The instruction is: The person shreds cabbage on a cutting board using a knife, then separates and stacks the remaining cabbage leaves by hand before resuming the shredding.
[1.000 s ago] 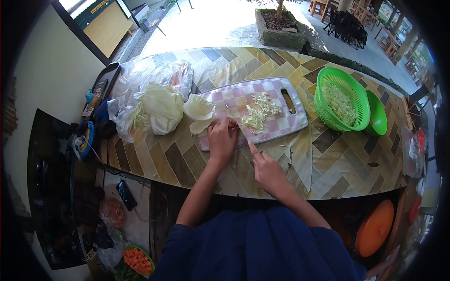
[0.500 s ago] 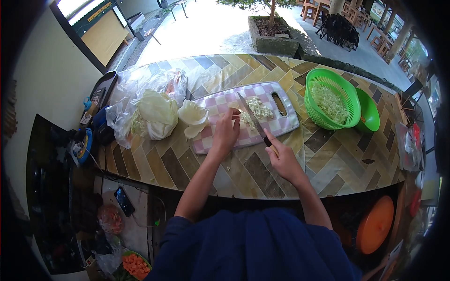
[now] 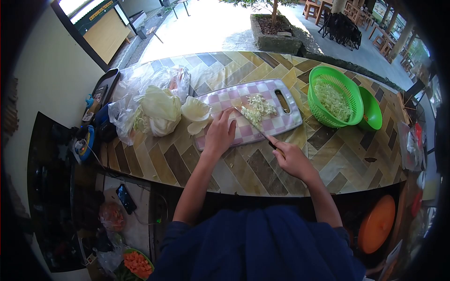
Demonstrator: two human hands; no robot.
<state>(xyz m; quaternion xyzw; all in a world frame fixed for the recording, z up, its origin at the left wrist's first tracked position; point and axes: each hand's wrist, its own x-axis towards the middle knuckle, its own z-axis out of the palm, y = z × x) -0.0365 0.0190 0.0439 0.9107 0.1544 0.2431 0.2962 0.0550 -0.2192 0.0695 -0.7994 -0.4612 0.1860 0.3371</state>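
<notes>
A pink-and-white checked cutting board point(image 3: 281, 122) lies on the tiled counter with a small heap of chopped cabbage point(image 3: 257, 108) on it. My right hand point(image 3: 291, 158) grips the handle of a knife point(image 3: 255, 126), whose blade reaches up-left to the heap. My left hand point(image 3: 220, 132) rests on the board's left part, fingers bent, just left of the blade. Loose cabbage leaves point(image 3: 196, 111) lie at the board's left edge.
A cabbage head point(image 3: 159, 109) sits on clear plastic bags to the left. A green colander point(image 3: 334, 98) of shredded cabbage rests in a green bowl point(image 3: 373, 112) to the right. Below the counter lie a phone point(image 3: 125, 198), diced carrots point(image 3: 137, 262) and an orange lid point(image 3: 375, 226).
The knife blade has dropped from a raised angle onto the board beside the chopped cabbage. My right hand slid slightly right; my left hand stayed on the board.
</notes>
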